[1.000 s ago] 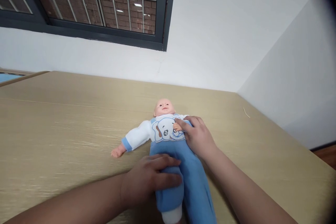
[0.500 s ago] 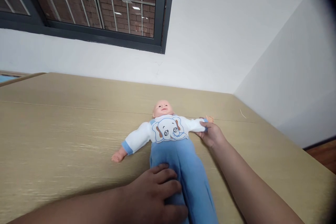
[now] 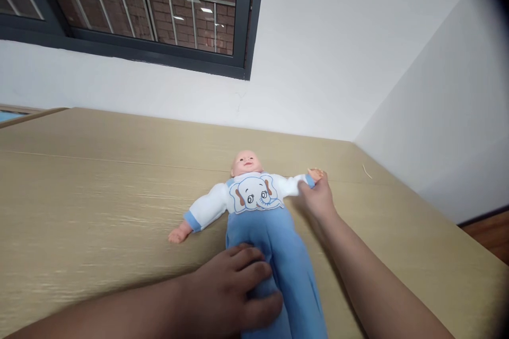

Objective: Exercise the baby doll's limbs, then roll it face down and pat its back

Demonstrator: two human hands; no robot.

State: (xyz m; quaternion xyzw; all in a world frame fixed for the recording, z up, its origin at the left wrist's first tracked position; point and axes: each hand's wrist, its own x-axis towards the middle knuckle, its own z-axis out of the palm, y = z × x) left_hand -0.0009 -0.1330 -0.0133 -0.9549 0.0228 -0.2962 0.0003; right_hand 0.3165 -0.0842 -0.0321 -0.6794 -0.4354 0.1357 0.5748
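Note:
A baby doll (image 3: 254, 222) lies on its back, head away from me, arms spread. It has a bald head, a white top with blue cuffs and an elephant patch (image 3: 256, 195), and blue trousers. My left hand (image 3: 242, 288) lies over the doll's leg at the left, its fingers curled over the blue cloth and the thumb nearer me. At the end of the doll's outstretched arm on the right, my right hand (image 3: 318, 196) is closed around the blue cuff and small hand. The doll's feet are out of view.
The doll rests on a wide light wood-grain surface (image 3: 119, 196) with a seam across it. White walls (image 3: 310, 63) meet behind it at the right. A dark-framed window (image 3: 159, 53) with bars is at upper left. A thin pale strip (image 3: 366, 171) lies at the right.
My right hand has shifted from the doll's sleeve outward to its cuff and hand, the thumb now lower. My left hand stays on the leg, moved only slightly.

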